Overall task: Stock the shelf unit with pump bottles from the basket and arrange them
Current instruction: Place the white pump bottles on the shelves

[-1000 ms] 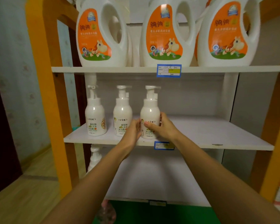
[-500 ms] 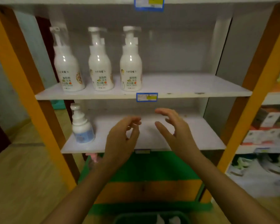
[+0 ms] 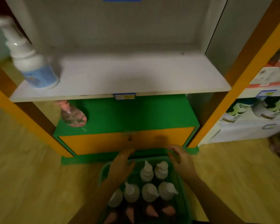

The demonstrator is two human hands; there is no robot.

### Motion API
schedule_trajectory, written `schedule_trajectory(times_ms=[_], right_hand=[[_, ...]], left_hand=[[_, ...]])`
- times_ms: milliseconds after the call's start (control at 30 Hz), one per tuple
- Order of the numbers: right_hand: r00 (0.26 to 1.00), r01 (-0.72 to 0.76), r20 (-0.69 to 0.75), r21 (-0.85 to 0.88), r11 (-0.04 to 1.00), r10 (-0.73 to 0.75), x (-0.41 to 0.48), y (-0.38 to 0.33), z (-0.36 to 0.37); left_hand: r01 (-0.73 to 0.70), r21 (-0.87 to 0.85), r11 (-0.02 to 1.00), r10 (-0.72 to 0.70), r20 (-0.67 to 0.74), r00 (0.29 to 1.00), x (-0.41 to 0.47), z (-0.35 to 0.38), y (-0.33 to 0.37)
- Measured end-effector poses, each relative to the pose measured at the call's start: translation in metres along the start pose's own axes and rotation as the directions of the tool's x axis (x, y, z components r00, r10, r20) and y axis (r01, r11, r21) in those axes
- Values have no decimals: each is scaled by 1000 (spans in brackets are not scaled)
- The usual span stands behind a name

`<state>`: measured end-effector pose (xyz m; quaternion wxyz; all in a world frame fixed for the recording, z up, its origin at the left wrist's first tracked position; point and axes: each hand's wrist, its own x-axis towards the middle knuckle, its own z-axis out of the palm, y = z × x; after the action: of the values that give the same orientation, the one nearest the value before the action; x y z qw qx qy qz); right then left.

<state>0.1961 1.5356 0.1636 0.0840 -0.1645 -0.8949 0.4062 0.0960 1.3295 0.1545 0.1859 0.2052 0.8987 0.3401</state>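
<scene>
In the head view I'm hovering my left hand (image 3: 121,165) and right hand (image 3: 183,164) over the far end of the basket (image 3: 102,172) on the floor (image 3: 31,175) — fingers loosely spread, holding nothing. The pump bottles (image 3: 146,172) are standing inside it, so I'm judging this a pick-up — next, gripping one and lifting it to the shelf (image 3: 128,75).

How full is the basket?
Not empty: the green basket holds six white pump bottles plus pink-topped ones, all upright.
</scene>
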Motion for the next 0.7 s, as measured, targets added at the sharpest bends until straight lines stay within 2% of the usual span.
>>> schedule_trajectory(times_ms=[100, 167, 267, 333, 400, 433, 533, 700], right_hand=[[993, -102, 50, -44, 994, 104, 3, 30, 22], [982, -166, 72, -111, 980, 174, 6, 45, 32], [951, -174, 206, -254, 951, 229, 12, 70, 51], [890, -248, 319, -263, 932, 327, 18, 80, 65], [835, -353, 365, -222, 909, 413, 21, 84, 77], [842, -363, 342, -213, 907, 417, 22, 84, 80], [926, -260, 216, -229, 938, 310, 22, 91, 90], [941, -173, 228, -309, 935, 250, 29, 78, 81]], left_hand=[[66, 25, 997, -69, 132, 989, 12, 36, -22], [52, 47, 998, -60, 212, 975, 21, 56, -31], [-2, 47, 999, -12, 290, 957, 34, 84, -41], [-16, 42, 999, 1, 332, 943, 41, 99, -46], [-16, 46, 999, -2, 366, 931, 46, 113, -51], [-21, 53, 998, 0, 368, 930, 47, 118, -52], [-39, 83, 996, 11, 317, 948, 50, 132, -57], [-78, 68, 995, 57, 277, 959, 48, 119, -56]])
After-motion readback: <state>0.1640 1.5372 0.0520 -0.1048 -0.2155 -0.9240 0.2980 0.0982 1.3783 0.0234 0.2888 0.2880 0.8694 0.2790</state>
